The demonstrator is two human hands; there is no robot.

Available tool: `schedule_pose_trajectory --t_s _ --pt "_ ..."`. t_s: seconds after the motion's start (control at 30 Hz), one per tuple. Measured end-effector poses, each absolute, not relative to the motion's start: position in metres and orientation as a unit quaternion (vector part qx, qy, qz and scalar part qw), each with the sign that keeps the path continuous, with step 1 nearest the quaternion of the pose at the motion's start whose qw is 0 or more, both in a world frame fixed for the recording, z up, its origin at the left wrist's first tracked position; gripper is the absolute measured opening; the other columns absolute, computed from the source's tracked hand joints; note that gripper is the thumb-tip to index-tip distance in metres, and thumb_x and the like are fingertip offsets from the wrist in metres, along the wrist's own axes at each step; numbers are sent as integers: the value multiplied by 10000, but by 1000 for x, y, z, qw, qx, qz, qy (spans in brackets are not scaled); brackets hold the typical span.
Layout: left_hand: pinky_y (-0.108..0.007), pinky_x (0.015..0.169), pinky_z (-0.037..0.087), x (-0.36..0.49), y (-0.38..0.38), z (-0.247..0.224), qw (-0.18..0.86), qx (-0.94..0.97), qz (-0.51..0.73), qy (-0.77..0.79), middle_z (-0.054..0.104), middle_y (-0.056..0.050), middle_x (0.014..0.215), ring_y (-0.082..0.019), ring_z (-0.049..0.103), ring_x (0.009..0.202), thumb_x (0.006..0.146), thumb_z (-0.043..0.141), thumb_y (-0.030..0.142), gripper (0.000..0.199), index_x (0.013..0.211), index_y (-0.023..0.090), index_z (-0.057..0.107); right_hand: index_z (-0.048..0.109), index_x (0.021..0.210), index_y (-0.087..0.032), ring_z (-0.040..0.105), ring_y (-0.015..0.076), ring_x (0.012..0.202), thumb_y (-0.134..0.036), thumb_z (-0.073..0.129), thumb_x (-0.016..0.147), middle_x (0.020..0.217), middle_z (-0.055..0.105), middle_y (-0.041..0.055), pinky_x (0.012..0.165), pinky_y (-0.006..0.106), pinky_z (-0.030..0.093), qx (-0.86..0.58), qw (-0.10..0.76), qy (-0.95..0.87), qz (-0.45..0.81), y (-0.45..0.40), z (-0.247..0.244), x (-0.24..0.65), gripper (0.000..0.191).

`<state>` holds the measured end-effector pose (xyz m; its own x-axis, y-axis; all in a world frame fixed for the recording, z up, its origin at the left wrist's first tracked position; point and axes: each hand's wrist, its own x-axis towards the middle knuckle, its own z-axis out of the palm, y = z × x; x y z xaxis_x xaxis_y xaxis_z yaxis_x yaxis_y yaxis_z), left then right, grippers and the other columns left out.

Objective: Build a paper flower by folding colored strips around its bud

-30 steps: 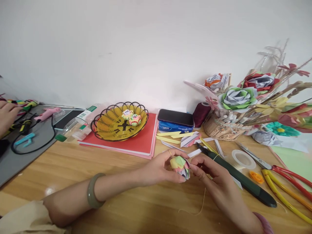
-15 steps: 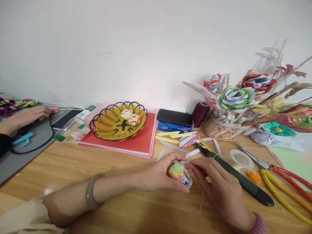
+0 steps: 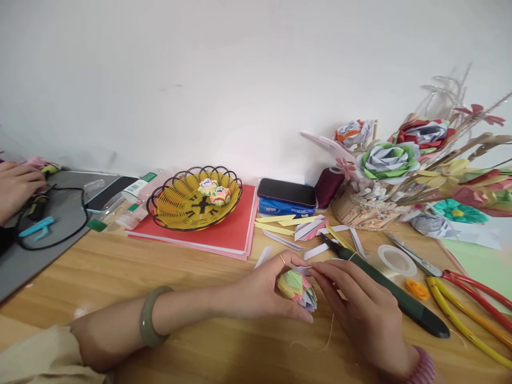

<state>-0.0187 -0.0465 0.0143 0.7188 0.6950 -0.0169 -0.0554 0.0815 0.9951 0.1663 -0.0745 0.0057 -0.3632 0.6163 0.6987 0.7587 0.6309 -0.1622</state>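
A small folded-paper flower (image 3: 296, 288) in yellow, green, pink and white is held between the thumb and fingers of my left hand (image 3: 272, 290). My right hand (image 3: 356, 304) is closed in a pinch at the flower's upper right edge, with fingertips close to my left forefinger. Whatever lies in that pinch is too small to make out. Below the hands a thin pale thread (image 3: 316, 349) curls on the wooden table (image 3: 216, 352). Just beyond the fingers lie folded paper strips (image 3: 316, 250) in white and yellow.
A yellow woven basket (image 3: 180, 210) with two paper flowers rests on red paper (image 3: 236, 234). Dark green pliers (image 3: 400, 296), a thread spool (image 3: 396, 260) and scissors (image 3: 432, 269) lie right. Behind stand a phone (image 3: 286, 193) and flower pot (image 3: 364, 210). A co-worker's hand (image 3: 18, 186) is far left.
My hands and the paper flower have barely shifted. The co-worker's hand has moved left, away from the clear plastic piece, uncovering a dark-handled tool on the grey mat.
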Motion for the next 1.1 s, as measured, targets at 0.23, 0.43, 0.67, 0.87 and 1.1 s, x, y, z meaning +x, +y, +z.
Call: schedule_pose_trajectory --t_s 0.23,0.43,0.67,0.87,1.1 --pt "-271 771 380 -17 -48 15 695 609 278 264 429 -18 1001 -123 465 860 603 717 187 501 1019 206 439 572 970 -133 604 155 724 -141 532 844 806 630 78 629 255 503 -404 377 -828 -92 -73 6 165 132" --pt "-273 788 384 -18 -48 11 697 610 281 252 427 -31 1042 -128 464 894 606 720 186 533 1053 213 432 570 971 -140 600 148 712 -147 547 837 807 626 73 614 249 499 -409 383 -825 -76 -73 4 167 136" --pt "-294 776 388 -16 -47 11 721 584 259 268 477 -23 988 -125 493 844 589 734 216 556 1063 209 443 575 919 -165 604 142 686 -178 540 844 787 636 49 605 254 486 -434 375 -814 -86 -72 6 166 83" --pt "-300 778 378 -16 -47 15 736 565 249 279 517 1 866 -115 503 798 576 739 206 557 1042 189 434 558 873 -176 601 149 673 -182 551 839 755 629 45 590 260 477 -440 366 -814 -102 -72 7 166 35" --pt "-284 762 372 -16 -47 13 748 557 252 258 502 7 880 -103 494 787 571 740 177 572 1035 200 407 566 923 -177 596 149 690 -164 551 835 782 632 46 611 267 480 -432 365 -818 -102 -72 6 166 90"
